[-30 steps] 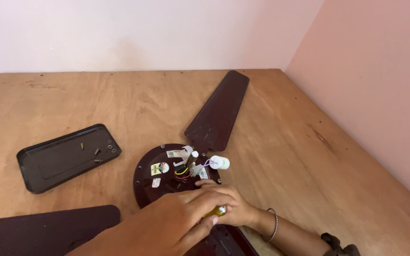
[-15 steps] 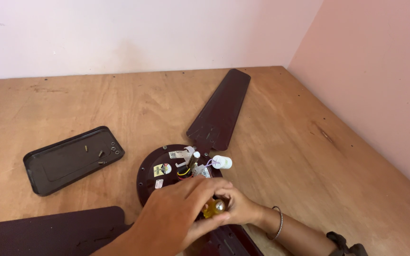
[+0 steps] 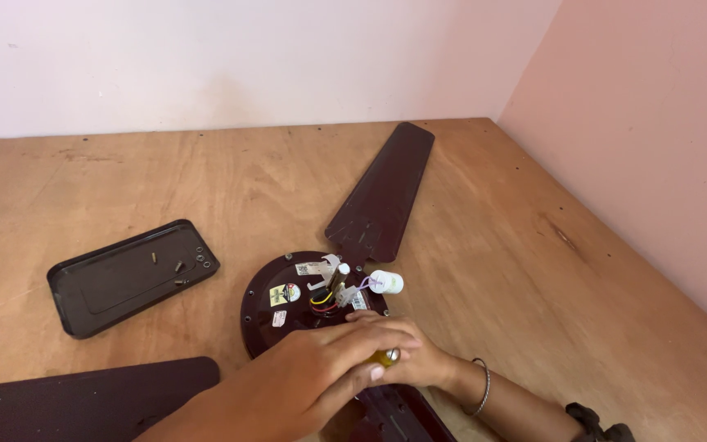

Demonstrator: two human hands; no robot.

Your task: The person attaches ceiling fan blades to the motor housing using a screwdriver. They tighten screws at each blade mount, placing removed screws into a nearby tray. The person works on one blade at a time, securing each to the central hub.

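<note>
A dark brown ceiling fan lies on the wooden floor, its round motor hub (image 3: 276, 315) showing stickers, coloured wires and a white cylindrical capacitor (image 3: 386, 282). My left hand (image 3: 329, 364) reaches in from the lower left over the hub's near edge, fingers curled around a small yellow tool handle (image 3: 386, 357). My right hand (image 3: 429, 368), with a bangle on its wrist, comes from the lower right and grips the same handle, partly hidden under the left hand. The tool's tip is hidden.
One fan blade (image 3: 386, 192) points away toward the back wall, another (image 3: 83, 401) lies at the lower left, and a third (image 3: 407, 417) runs under my arms. A black rectangular tray (image 3: 100, 286) holding a few screws sits to the left. A pink wall stands on the right.
Both hands stay clasped on the yellow handle at the hub's near edge, with only a slight shift. The camera view has tilted a little.
</note>
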